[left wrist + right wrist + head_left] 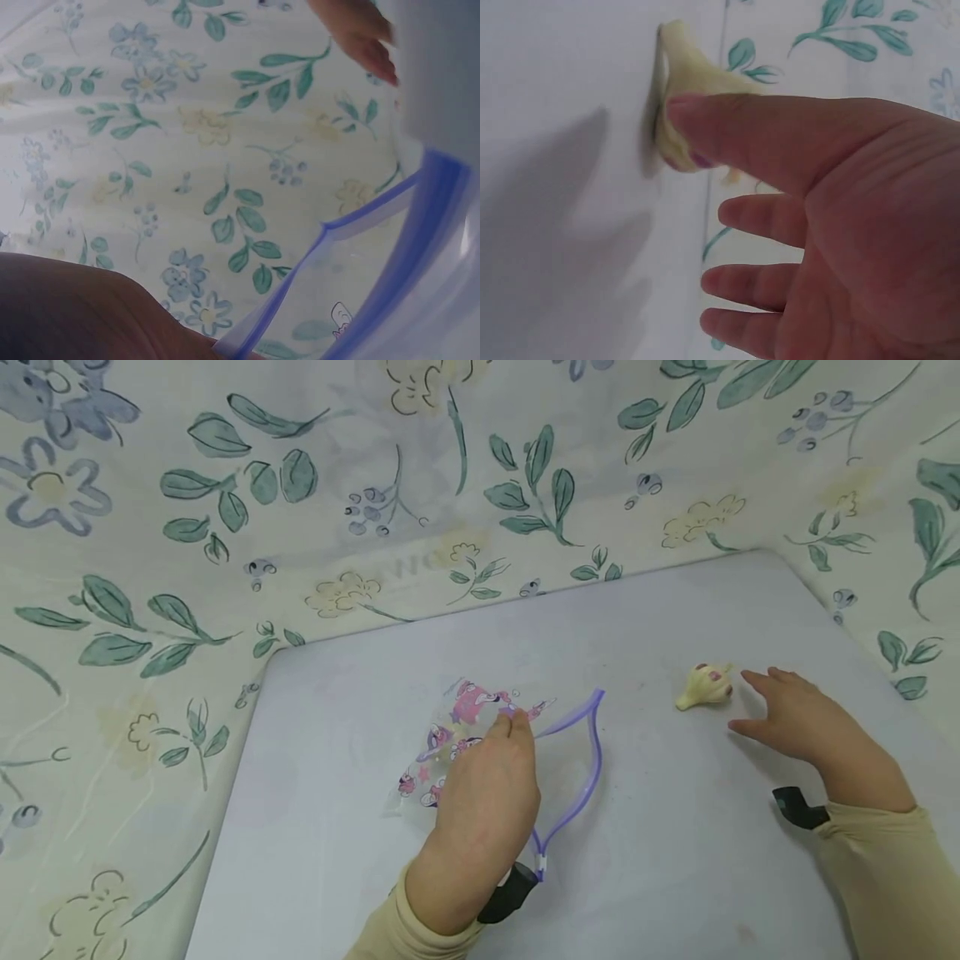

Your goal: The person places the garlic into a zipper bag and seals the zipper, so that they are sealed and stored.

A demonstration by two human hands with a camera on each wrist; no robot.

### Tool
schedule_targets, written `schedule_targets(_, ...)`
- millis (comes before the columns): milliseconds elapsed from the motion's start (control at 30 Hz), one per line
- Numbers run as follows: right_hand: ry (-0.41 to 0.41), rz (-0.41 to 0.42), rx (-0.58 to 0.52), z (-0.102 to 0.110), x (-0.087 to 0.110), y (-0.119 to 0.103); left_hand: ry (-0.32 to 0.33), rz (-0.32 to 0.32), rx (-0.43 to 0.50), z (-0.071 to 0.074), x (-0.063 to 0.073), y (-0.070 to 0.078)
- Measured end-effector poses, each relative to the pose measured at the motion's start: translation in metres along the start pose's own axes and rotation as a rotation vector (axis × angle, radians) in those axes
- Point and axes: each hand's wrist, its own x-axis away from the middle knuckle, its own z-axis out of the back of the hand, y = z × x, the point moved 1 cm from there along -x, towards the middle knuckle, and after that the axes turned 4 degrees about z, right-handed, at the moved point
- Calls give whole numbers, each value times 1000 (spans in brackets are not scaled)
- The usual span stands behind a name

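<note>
A clear zip bag (468,706) printed with pink and purple cartoon figures lies on the white table, its purple-edged mouth gaping to the right. My left hand (491,785) holds the bag by the upper side of its mouth; the fingertips' undersides are hidden. The purple zip strip (375,202) runs away from that hand in the left wrist view. To the right sits a cream garlic bulb (707,685) with purplish patches. My right hand (806,722) is just right of the bulb, thumb and fingers spread. In the right wrist view, its thumb overlaps the garlic bulb (686,64).
The white table (660,860) has a rounded back corner on the right. Behind and beside it hangs floral-patterned cloth (420,543). A white zip slider (542,862) sits at the near end of the bag's mouth. Black wrist mounts show at both sleeves.
</note>
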Motion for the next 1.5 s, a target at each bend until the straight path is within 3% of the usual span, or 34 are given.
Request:
schedule_targets(200, -60, -32, -13, -10, -6, 9, 4, 2, 9, -1, 1, 0)
schedule_targets(433, -58, 27, 27, -15, -10, 10, 9, 2, 7, -2, 0, -1)
schedule_targets(667, -63, 19, -3, -15, -11, 7, -5, 10, 16, -3, 0, -1)
schedule_targets(1000, -25, 92, -40, -14, -20, -6, -20, 19, 24, -2, 0, -2)
schedule_targets(1500, 95, 180, -25, -9, -57, -43, -18, 27, 31, -2, 0, -3)
